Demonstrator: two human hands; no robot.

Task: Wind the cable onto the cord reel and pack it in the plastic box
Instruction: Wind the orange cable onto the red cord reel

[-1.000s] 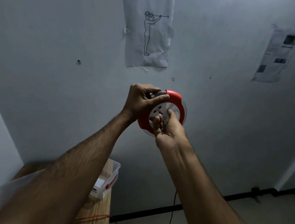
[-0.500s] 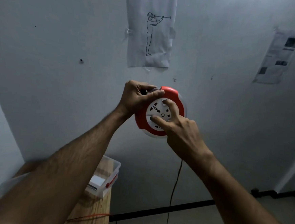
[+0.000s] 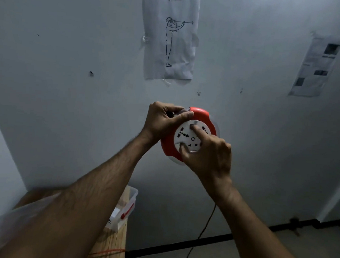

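I hold a round red cord reel (image 3: pixel 201 115) with a white socket face up in front of the wall. My left hand (image 3: pixel 163 121) grips its upper left rim, thumb across the edge. My right hand (image 3: pixel 207 154) presses two fingertips on the white socket disc from the lower right. A thin dark cable (image 3: pixel 203 231) hangs from below my right wrist down to the floor. The clear plastic box (image 3: pixel 132 197) sits on the wooden table (image 3: pixel 113 244) at the lower left, partly hidden by my left forearm.
A red latch and white paper show inside the box. An orange cord (image 3: pixel 107 253) lies across the table's near end. Two paper sheets (image 3: pixel 170 37) hang on the grey wall. A black skirting strip (image 3: pixel 178 246) runs along the floor.
My right hand turned on the socket face, from palm under the disc to fingertips on it at the lower right. The reel stayed in my left hand. The hanging cable shifted slightly.
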